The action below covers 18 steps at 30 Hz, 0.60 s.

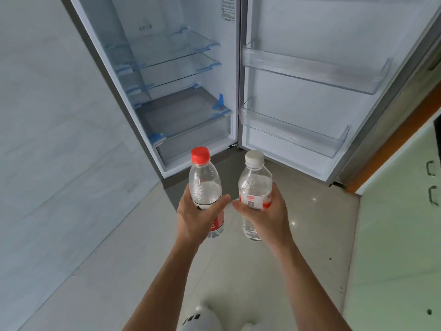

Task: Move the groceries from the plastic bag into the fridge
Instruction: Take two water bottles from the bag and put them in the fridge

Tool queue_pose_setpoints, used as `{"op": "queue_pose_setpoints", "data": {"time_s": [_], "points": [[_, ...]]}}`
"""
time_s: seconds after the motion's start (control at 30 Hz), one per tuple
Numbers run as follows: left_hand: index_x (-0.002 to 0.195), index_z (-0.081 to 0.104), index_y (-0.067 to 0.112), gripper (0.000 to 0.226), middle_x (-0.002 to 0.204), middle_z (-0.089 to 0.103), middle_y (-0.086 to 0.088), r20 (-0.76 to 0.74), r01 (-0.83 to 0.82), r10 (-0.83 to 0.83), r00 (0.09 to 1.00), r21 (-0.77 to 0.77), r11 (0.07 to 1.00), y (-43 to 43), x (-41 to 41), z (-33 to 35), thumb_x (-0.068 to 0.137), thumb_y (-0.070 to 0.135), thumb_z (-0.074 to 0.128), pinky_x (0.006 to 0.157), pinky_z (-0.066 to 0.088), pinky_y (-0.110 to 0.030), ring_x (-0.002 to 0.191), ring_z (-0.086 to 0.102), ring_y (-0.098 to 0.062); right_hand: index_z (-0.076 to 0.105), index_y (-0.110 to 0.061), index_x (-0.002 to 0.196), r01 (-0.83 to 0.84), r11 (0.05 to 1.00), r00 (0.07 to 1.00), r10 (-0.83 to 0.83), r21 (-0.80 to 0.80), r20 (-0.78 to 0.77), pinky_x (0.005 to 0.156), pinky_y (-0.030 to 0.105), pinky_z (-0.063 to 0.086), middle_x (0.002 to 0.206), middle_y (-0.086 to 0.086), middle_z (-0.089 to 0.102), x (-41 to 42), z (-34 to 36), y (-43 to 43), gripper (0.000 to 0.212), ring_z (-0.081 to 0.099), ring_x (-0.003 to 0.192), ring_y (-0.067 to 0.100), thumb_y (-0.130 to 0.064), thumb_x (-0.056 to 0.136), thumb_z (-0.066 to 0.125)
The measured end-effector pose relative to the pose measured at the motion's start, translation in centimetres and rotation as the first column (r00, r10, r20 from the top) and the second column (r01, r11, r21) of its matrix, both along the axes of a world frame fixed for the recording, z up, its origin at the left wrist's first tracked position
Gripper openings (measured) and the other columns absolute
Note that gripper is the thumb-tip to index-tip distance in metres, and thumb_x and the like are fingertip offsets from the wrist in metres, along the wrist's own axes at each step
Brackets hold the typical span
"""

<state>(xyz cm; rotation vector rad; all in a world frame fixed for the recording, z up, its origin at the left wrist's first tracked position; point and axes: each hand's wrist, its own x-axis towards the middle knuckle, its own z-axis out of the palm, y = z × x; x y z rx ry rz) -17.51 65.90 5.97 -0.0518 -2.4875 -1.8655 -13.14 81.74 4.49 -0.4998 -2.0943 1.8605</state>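
Note:
I stand in front of the open fridge (152, 96), whose glass shelves hold nothing. My left hand (194, 219) grips a clear water bottle with a red cap (204, 185) upright around its middle. My right hand (268, 216) grips a second clear water bottle with a white cap (254, 182), also upright. Both bottles are held side by side, low, just before the fridge's bottom drawer (191, 144). The plastic bag is not in view.
The fridge door (310, 44) stands open to the right with two clear, bare door bins (315, 72) (293, 132). A pale wall is on the left, a green cabinet (393, 223) on the right, tiled floor below.

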Motion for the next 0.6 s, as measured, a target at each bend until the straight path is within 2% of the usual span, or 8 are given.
{"op": "queue_pose_setpoints", "data": {"time_s": [0.1, 0.23, 0.37, 0.47, 0.6], "points": [[0.103, 0.062, 0.017, 0.039, 0.087, 0.069, 0.003, -0.003, -0.033, 0.033, 0.999, 0.012, 0.999, 0.0, -2.4, -0.2, 0.074, 0.025, 0.086, 0.063, 0.051, -0.009, 0.079, 0.067, -0.004, 0.061, -0.035, 0.104, -0.024, 1.000, 1.000, 0.024, -0.003, 0.007, 0.081, 0.051, 0.060, 0.088, -0.006, 0.074, -2.8, -0.3, 0.3, 0.052, 0.072, 0.081, 0.016, -0.028, 0.063, 0.092], [0.101, 0.063, 0.021, 0.036, 0.086, 0.069, 0.006, -0.006, -0.076, 0.076, 0.997, 0.014, 0.997, -0.1, -6.9, -0.7, 0.074, 0.027, 0.086, 0.063, 0.051, -0.012, 0.078, 0.067, -0.003, 0.060, -0.034, 0.102, -0.063, 0.998, 0.998, 0.063, 0.011, 0.011, 0.079, 0.049, 0.060, 0.087, -0.004, 0.074, -7.2, -0.9, 0.3, 0.052, 0.072, 0.081, 0.018, -0.036, 0.060, 0.090], [0.099, 0.062, 0.027, 0.035, 0.082, 0.070, 0.012, 0.001, -0.079, 0.079, 0.997, 0.017, 0.997, 0.0, -12.7, -1.1, 0.074, 0.029, 0.086, 0.067, 0.052, -0.015, 0.077, 0.068, -0.002, 0.062, -0.030, 0.103, -0.059, 0.998, 0.998, 0.059, -0.013, 0.021, 0.071, 0.035, 0.058, 0.083, -0.004, 0.074, -12.9, -1.2, 0.4, 0.050, 0.072, 0.077, 0.016, -0.024, 0.063, 0.093], [0.106, 0.063, 0.022, 0.043, 0.087, 0.071, 0.008, 0.020, -0.073, 0.072, 0.997, 0.016, 0.997, 0.0, -17.5, -1.4, 0.073, 0.034, 0.086, 0.072, 0.056, -0.022, 0.082, 0.069, -0.006, 0.064, -0.022, 0.107, -0.055, 0.997, 0.998, 0.056, -0.048, 0.021, 0.065, 0.020, 0.054, 0.082, -0.005, 0.074, -17.9, -1.2, 0.3, 0.050, 0.072, 0.074, 0.011, -0.013, 0.066, 0.092], [0.104, 0.062, 0.023, 0.042, 0.086, 0.069, 0.006, 0.021, -0.050, 0.050, 0.999, 0.003, 0.999, -0.4, -24.2, -1.4, 0.072, 0.035, 0.087, 0.070, 0.054, -0.020, 0.081, 0.068, -0.008, 0.064, -0.017, 0.106, -0.042, 0.997, 0.998, 0.044, -0.070, 0.035, 0.062, 0.017, 0.053, 0.081, -0.006, 0.074, -24.6, -0.9, -0.1, 0.049, 0.071, 0.072, 0.009, -0.009, 0.066, 0.091]]}}
